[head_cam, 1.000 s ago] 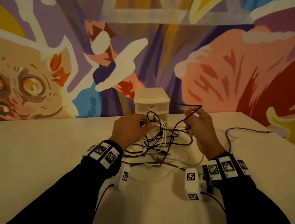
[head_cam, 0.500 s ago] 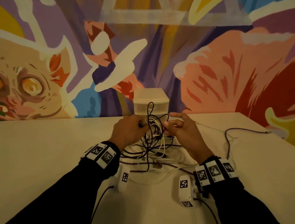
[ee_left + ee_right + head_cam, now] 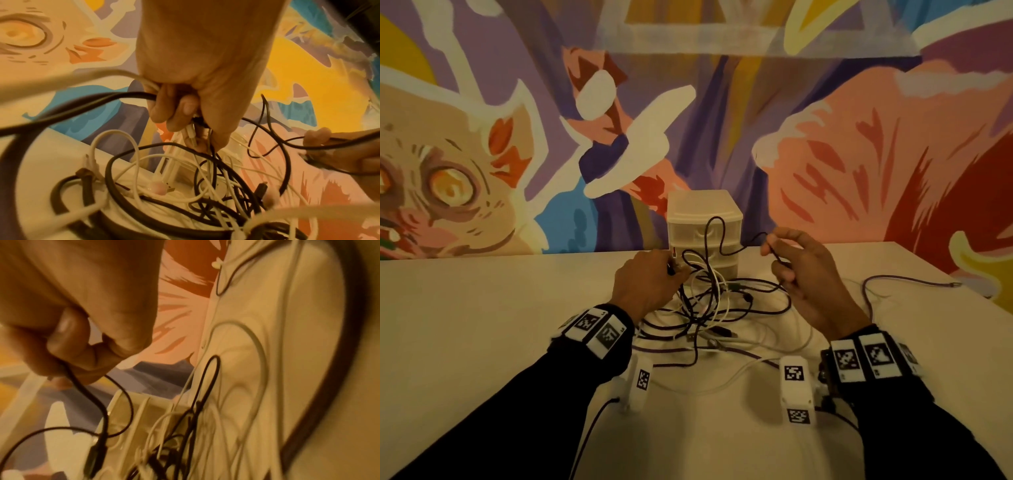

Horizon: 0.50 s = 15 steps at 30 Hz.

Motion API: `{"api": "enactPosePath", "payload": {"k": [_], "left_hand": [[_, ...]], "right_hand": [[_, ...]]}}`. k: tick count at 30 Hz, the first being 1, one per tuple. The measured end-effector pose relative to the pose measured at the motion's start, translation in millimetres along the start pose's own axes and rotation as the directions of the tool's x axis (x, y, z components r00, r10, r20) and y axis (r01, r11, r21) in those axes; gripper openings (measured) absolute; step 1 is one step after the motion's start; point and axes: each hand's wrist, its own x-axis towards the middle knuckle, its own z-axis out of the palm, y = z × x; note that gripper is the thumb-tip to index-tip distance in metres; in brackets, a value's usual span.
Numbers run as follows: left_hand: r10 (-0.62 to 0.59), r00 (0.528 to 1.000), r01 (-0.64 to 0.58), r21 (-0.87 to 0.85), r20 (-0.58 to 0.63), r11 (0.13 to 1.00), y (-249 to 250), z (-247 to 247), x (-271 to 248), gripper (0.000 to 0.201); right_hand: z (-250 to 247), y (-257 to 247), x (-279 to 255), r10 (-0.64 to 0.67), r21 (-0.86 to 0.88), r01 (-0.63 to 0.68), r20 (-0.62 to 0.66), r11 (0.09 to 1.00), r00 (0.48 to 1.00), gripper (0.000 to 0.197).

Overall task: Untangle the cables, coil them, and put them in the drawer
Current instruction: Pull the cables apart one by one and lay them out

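Observation:
A tangle of black and white cables (image 3: 709, 301) lies on the pale table in front of a small translucent drawer unit (image 3: 703, 222). My left hand (image 3: 650, 281) grips a bunch of black and white cables (image 3: 156, 94) at the tangle's left side, fingers curled round them. My right hand (image 3: 796, 267) is raised to the right of the tangle and pinches a thin black cable (image 3: 82, 386), which loops up in front of the drawer unit (image 3: 714, 222). The unit's drawers look closed.
A purple cable (image 3: 911, 279) trails over the table to the right, its plug near the far right edge. A white cable (image 3: 722, 383) curves toward me between my wrists. A painted mural wall stands right behind the drawer unit.
My right hand came in to the tangle, then drew back right and up with a thin black cable pinched. The left hand stayed gripping its bunch.

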Motion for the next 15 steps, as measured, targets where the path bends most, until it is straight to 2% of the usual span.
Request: {"api": "enactPosePath", "payload": {"k": [3,6,8,11,13,15], "left_hand": [[0.024,0.995,-0.016,-0.083,0.096,0.996,-1.7,-7.2,1.2,0.033],[0.047,0.985,-0.002,-0.259,0.168,0.966,-3.9,-23.0,-1.9,0.038],[0.029,0.987,0.028,-0.344,0.158,0.939,-5.4,-40.3,-8.5,0.043],[-0.015,0.994,0.065,-0.496,0.105,0.866,-4.2,-68.6,-23.5,0.039],[-0.087,0.994,0.111,-0.594,0.07,0.797,-4.3,-86.9,-35.2,0.039],[-0.14,0.99,0.12,-0.684,0.027,0.72,-8.3,-101.5,-45.5,0.037]], "right_hand": [[-6.8,-6.4,1.5,-0.081,-0.04,0.079,-0.052,0.996,0.995,0.016],[-13.8,-12.0,7.2,-0.111,-0.32,0.121,0.051,0.94,0.993,0.015],[-25.4,-19.3,13.9,-0.152,-0.473,0.172,0.082,0.864,0.985,0.013],[-57.1,-40.3,25.3,-0.25,-0.54,0.221,0.02,0.812,0.968,0.012],[-83.2,-52.1,31.2,-0.269,-0.602,0.195,-0.033,0.774,0.963,0.014],[-113.0,-53.9,35.1,-0.24,-0.709,0.119,-0.073,0.695,0.968,0.014]]}}
